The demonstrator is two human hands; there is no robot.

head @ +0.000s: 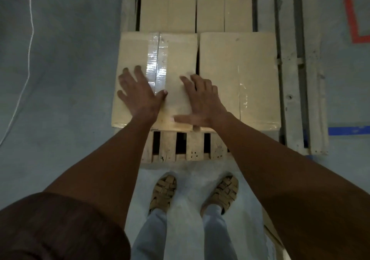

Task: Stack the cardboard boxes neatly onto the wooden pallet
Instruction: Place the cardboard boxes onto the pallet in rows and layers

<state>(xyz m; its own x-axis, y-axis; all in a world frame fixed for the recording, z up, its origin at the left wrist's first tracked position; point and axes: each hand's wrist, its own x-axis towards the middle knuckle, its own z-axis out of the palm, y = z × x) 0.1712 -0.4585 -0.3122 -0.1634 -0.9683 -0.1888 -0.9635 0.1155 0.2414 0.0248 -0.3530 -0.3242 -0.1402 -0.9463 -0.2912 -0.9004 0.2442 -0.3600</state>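
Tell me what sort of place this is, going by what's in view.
Probably a warehouse or packing floor. A wooden pallet lies on a bare grey concrete floor, taped cardboard boxes are stacked on it, and red floor tape and blue floor tape mark out zones.

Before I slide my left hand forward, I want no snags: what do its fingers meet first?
Nothing soon, it seems: the left hand lies flat on the near left box, whose top runs bare ahead to its far edge.
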